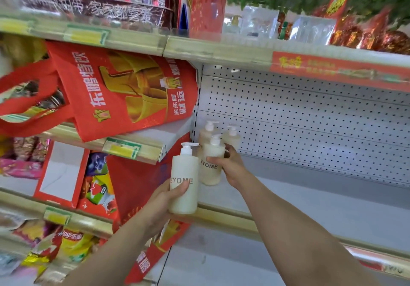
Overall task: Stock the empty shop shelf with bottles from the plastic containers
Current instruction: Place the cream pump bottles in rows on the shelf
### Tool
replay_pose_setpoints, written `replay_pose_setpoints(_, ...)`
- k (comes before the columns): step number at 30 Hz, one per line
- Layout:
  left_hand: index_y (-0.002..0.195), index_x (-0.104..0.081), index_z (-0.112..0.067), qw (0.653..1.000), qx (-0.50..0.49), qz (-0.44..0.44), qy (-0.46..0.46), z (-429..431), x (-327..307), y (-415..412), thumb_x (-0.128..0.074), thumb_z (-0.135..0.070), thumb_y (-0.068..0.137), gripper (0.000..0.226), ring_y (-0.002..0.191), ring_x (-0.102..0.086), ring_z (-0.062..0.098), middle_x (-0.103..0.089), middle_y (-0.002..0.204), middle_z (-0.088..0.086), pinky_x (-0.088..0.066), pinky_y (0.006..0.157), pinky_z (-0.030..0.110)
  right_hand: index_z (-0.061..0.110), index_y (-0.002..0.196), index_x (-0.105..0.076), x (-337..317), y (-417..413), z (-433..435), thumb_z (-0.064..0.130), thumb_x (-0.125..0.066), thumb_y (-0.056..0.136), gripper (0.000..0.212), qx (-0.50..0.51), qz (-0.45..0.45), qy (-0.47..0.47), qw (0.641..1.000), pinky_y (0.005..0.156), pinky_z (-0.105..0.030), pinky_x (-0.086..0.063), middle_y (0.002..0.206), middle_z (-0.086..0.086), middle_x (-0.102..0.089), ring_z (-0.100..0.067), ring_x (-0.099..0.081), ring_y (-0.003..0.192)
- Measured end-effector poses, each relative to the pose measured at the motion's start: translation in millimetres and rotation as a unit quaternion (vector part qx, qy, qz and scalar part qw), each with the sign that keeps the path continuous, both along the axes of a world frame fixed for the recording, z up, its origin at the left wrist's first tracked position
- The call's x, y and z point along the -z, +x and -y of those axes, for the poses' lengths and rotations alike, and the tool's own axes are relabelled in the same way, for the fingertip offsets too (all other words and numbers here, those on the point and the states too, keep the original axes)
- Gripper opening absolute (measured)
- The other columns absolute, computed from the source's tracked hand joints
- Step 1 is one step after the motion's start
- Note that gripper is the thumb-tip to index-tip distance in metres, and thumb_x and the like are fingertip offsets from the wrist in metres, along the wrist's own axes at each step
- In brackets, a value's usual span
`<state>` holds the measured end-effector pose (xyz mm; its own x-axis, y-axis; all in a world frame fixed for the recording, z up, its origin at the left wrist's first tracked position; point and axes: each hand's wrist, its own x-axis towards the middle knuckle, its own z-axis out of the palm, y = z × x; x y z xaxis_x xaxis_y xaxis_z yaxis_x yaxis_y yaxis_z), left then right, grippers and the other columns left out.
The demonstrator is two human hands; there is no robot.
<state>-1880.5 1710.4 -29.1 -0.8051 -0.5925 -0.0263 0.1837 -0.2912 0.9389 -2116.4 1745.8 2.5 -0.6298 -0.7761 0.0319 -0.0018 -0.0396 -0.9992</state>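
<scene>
My left hand (165, 199) grips a cream pump bottle (184, 188) marked ZYOME, upright in the air just in front of the shelf's front edge. My right hand (230, 166) holds a second cream pump bottle (210, 161) that stands on the white shelf (310, 203) near its left end. Behind it two more pump bottles (205, 133) (232, 136) stand against the perforated back panel (310, 119). The plastic containers are out of view.
A red tote bag (124, 92) hangs over the neighbouring shelf on the left. Red boxes and snack packets (73, 243) fill the left bays. The shelf above (244, 52) carries clear packs and red decorations. A lower shelf (244, 263) runs below.
</scene>
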Motion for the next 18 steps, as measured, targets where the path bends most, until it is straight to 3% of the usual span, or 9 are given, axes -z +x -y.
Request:
replay_pose_setpoints(2, 0.121, -0.06, -0.011, 1.0, -0.001, -0.006, -0.002, 0.5, 0.8, 5.1, -0.072, -0.036, 0.075, 0.054, 0.092, -0.066, 0.03, -0.068, 0.107, 0.017, -0.055, 0.074, 0.047, 0.026, 0.135, -0.049, 4.1, 2.5, 7.2, 0.015, -0.093, 0.061, 0.086, 0.012, -0.022, 0.004, 1.0, 0.101, -0.044, -0.051, 0.121, -0.001, -0.067, -0.02, -0.064, 0.111)
replay_pose_setpoints(7, 0.12, -0.061, -0.009, 1.0, -0.008, 0.0, -0.013, 2.3, 9.1, 15.9, -0.074, -0.037, 0.075, 0.054, 0.093, -0.066, 0.029, -0.068, 0.111, 0.021, -0.052, 0.08, 0.046, 0.025, 0.138, -0.047, 2.9, 9.1, 16.1, 0.019, -0.091, 0.07, 0.08, 0.035, -0.077, 0.019, 0.996, 0.081, -0.028, -0.051, 0.12, 0.002, -0.065, -0.009, -0.063, 0.101)
replay_pose_setpoints(11, 0.119, -0.063, -0.011, 1.0, 0.007, 0.007, -0.019, 3.6, 14.7, 19.2, -0.079, -0.042, 0.072, 0.059, 0.094, -0.065, 0.03, -0.067, 0.109, 0.02, -0.053, 0.079, 0.045, 0.025, 0.144, -0.045, 1.7, 18.0, 23.9, 0.028, -0.091, 0.069, 0.089, 0.046, -0.101, 0.048, 0.993, 0.092, -0.037, -0.051, 0.129, 0.001, -0.06, -0.022, -0.06, 0.114)
replay_pose_setpoints(16, 0.123, -0.06, -0.01, 1.0, 0.021, -0.003, -0.02, -0.1, 14.2, 20.9, -0.073, -0.037, 0.078, 0.054, 0.097, -0.064, 0.029, -0.066, 0.112, 0.02, -0.052, 0.082, 0.047, 0.015, 0.136, -0.052, -5.6, 30.7, 29.6, 0.028, -0.085, 0.078, 0.068, 0.044, -0.118, 0.09, 0.988, 0.09, -0.033, -0.049, 0.13, -0.002, -0.063, -0.019, -0.06, 0.109)
replay_pose_setpoints(18, 0.124, -0.059, -0.011, 0.999, 0.032, -0.004, -0.029, -3.1, 9.6, 22.2, -0.071, -0.036, 0.08, 0.052, 0.096, -0.065, 0.026, -0.067, 0.108, 0.016, -0.052, 0.078, 0.043, 0.012, 0.143, -0.047, -13.6, 36.7, 21.2, 0.035, -0.079, 0.084, 0.071, 0.053, -0.088, 0.087, 0.991, 0.097, -0.035, -0.047, 0.134, -0.003, -0.058, -0.02, -0.057, 0.115)
